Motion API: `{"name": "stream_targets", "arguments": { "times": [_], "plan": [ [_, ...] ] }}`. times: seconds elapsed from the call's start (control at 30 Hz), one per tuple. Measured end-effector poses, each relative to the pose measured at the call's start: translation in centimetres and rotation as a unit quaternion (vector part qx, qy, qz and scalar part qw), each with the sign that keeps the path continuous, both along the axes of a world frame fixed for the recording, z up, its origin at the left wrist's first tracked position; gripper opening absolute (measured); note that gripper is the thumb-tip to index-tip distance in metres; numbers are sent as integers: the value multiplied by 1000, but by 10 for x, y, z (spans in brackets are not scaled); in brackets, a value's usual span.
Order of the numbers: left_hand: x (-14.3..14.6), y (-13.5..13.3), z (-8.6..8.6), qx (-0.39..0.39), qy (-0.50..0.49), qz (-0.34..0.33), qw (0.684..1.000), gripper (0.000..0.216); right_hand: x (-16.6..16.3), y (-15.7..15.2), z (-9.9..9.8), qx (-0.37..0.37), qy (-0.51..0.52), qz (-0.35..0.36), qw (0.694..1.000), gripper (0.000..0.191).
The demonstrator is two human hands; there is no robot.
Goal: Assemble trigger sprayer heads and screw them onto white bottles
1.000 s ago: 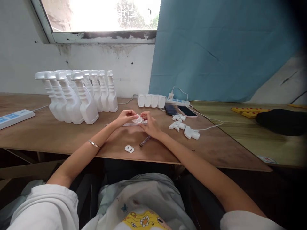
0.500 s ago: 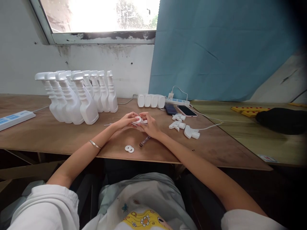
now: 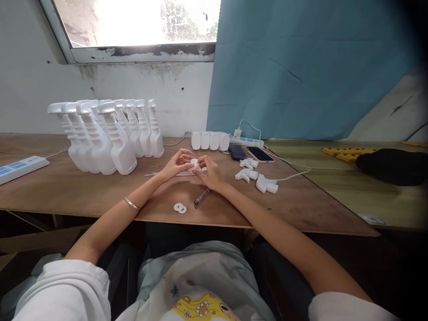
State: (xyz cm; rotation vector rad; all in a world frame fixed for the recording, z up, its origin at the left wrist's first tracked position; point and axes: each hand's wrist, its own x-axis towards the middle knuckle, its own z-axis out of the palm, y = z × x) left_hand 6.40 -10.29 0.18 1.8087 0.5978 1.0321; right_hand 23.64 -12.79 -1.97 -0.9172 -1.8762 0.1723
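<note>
I can read no words, brands or numbers; the small label on the greenish table is too blurred for me.

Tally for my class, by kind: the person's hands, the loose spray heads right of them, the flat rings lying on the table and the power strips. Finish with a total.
Hands: 2
Loose spray heads: 3
Flat rings: 2
Power strips: 2
Total: 9

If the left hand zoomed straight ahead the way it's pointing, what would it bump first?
The left hand would probably meet the white part right by it, then the right hand; depth there is unclear.
</note>
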Motion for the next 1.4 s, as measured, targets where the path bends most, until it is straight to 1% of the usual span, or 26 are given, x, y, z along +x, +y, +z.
{"name": "stream_targets", "arguments": {
  "times": [0.07,0.2,0.33,0.43,0.63,0.8,0.97,1.1,1.17,1.23,1.33,1.4],
  "plan": [
    [0,1,-1,55,15,8,998,37,0,-1,0,-1,0,2,1000,23],
    [-2,2,-3,101,87,16,991,31,0,0,-3,-6,-21,19,1000,23],
    [-5,3,-4,205,198,42,958,27,2,2,-6,-23,-65,40,997,20],
    [-6,5,-4,250,227,57,939,28,3,3,-5,-18,-87,36,995,19],
    [-8,8,-5,264,217,76,937,29,6,3,-6,0,-105,36,994,19],
    [-9,8,-5,268,227,65,934,29,7,7,-9,0,-134,45,990,18],
    [-10,10,-6,257,242,53,934,27,5,9,-7,-4,-165,47,985,19],
    [-11,9,-5,255,250,52,932,30,4,6,-6,4,-187,36,982,17],
    [-11,7,-4,248,252,50,934,34,4,3,-6,3,-183,39,982,17],
    [-11,5,-2,247,256,44,934,36,5,1,-6,-11,-164,44,985,21],
    [-12,4,-1,268,273,39,923,34,5,1,-7,-39,-138,50,988,30],
    [-11,5,0,279,279,35,918,32,5,2,-7,-46,-138,51,988,33]
  ]
}}
